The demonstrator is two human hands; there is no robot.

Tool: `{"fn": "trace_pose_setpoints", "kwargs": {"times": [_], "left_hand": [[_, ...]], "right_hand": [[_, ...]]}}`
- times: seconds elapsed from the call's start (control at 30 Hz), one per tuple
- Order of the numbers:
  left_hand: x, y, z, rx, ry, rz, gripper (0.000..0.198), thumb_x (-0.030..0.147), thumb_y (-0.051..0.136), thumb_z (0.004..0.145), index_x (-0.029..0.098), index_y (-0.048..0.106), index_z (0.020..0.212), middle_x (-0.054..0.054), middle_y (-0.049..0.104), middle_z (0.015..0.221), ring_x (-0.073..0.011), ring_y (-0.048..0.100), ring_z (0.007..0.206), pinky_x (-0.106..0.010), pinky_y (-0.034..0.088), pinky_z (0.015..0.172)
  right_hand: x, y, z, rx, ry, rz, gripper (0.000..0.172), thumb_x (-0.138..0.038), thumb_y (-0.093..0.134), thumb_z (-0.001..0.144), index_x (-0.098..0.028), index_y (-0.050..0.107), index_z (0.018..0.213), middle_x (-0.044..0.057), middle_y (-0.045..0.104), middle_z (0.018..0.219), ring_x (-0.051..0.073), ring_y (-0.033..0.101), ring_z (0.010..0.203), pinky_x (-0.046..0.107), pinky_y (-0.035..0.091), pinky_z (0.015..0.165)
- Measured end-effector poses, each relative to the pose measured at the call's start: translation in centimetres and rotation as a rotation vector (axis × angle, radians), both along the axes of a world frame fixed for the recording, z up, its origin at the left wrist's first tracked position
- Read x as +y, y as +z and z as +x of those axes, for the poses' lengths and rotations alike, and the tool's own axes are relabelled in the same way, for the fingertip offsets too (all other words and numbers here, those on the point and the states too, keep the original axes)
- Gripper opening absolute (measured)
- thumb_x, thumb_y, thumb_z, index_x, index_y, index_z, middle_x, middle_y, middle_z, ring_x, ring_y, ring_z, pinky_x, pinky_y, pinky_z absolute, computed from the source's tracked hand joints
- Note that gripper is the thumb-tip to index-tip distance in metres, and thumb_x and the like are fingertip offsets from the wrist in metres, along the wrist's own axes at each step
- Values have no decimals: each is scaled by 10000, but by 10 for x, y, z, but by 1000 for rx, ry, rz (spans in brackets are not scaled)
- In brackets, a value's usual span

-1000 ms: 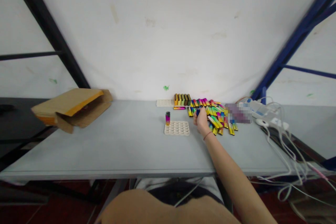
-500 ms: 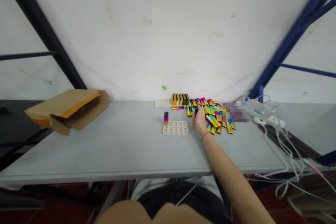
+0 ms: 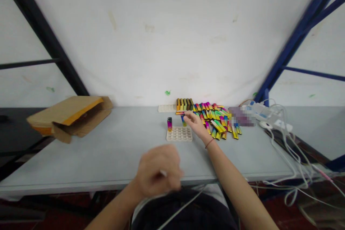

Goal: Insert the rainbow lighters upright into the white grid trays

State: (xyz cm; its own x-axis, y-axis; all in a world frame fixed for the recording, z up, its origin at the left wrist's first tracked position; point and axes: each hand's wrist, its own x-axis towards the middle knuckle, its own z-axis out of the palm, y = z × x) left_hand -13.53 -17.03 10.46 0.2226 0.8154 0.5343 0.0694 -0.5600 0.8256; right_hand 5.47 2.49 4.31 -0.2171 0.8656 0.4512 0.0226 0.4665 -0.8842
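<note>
My right hand [image 3: 194, 124] grips a blue-to-yellow lighter [image 3: 184, 120] in its fingers, just over the back right of a white tray with rows of round holes [image 3: 179, 138]. A purple-to-gold lighter [image 3: 169, 124] with a dark top stands upright at the tray's back left corner. My left hand [image 3: 160, 169] hangs nearer to me, in front of the tray; its fingers look curled but are smeared by motion, so I cannot tell whether anything is in them. To the right lies a loose heap of shiny multicoloured lighters [image 3: 218, 125].
By the wall, upright lighters [image 3: 184, 104] stand packed in rows, beside another white tray [image 3: 166, 108]. An opened cardboard box [image 3: 72, 113] lies at the left. A power strip [image 3: 265, 111] and white cables [image 3: 289, 143] are on the right, near a pixelated patch.
My right hand has moved left from the heap to the near tray with a lighter. My left hand has come into view from below. The upright purple lighter has stayed by the tray.
</note>
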Motion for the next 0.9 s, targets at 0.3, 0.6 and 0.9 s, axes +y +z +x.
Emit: {"fn": "trace_pose_setpoints", "kwargs": {"times": [0.3, 0.6, 0.9], "left_hand": [[145, -56, -54, 325, 287, -159, 739, 710, 594, 807, 201, 498, 1335, -120, 677, 1204, -291, 609, 1149, -449, 468, 1004], [169, -81, -43, 622, -93, -74, 951, 497, 850, 648, 124, 457, 1429, -203, 525, 1458, -396, 496, 1334, -516, 362, 1151], [170, -99, -49, 618, -17, -20, 890, 474, 817, 727, 131, 422, 1448, -206, 550, 1431, -382, 545, 1290, -524, 409, 1113]], "right_hand": [[-12, -3, -19, 23, 97, -92, 314, -431, 774, 737, -198, 673, 921, 35, 714, 812, 185, 689, 728, 312, 580, 678], [-18, -11, -31, -61, 72, -17, 249, -390, 735, 767, -196, 694, 916, 51, 727, 908, 197, 709, 796, 320, 597, 728], [-21, -9, -39, -237, 14, 158, 224, -291, 650, 853, -206, 663, 1060, 50, 730, 877, 191, 716, 768, 315, 572, 743]]}}
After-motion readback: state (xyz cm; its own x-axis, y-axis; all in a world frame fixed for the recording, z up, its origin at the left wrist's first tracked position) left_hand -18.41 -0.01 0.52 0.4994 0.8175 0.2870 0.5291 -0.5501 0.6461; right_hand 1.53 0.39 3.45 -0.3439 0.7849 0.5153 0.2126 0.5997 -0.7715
